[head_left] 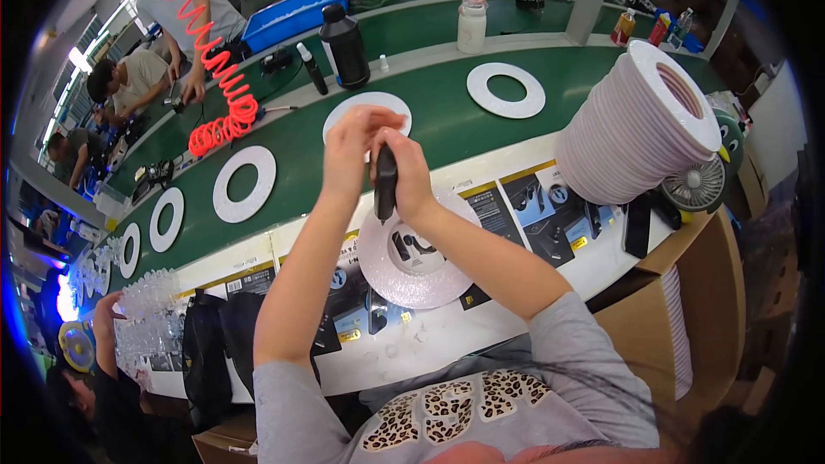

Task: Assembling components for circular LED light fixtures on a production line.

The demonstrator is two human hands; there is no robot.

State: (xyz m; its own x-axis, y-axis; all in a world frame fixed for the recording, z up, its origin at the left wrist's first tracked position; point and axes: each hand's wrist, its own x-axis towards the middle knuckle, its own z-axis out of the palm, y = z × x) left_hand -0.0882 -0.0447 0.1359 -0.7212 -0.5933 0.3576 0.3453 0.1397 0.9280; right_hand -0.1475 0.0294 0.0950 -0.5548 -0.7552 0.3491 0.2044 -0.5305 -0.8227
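Observation:
In front of my chest, my right hand (407, 174) grips a black, narrow tool (386, 182) whose pointed tip faces down; its exact kind I cannot make out. My left hand (354, 142) is beside and above it, with fingers reaching loosely across toward the right hand. I see nothing held in the left hand. Below both hands a glittery white ring (430, 279) lies on printed packaging, which shows through its hole. Another white ring (341, 113) lies behind my left hand, partly covered by it.
A tall stack of white rings (601, 137) stands at the right, next to a small fan (694, 185) and a phone (637, 225). More rings (506, 90) lie on the green conveyor (438, 103). A black bottle (345, 47) and a white jar (472, 26) stand behind. A red coiled hose (219, 77) hangs at the left, near co-workers.

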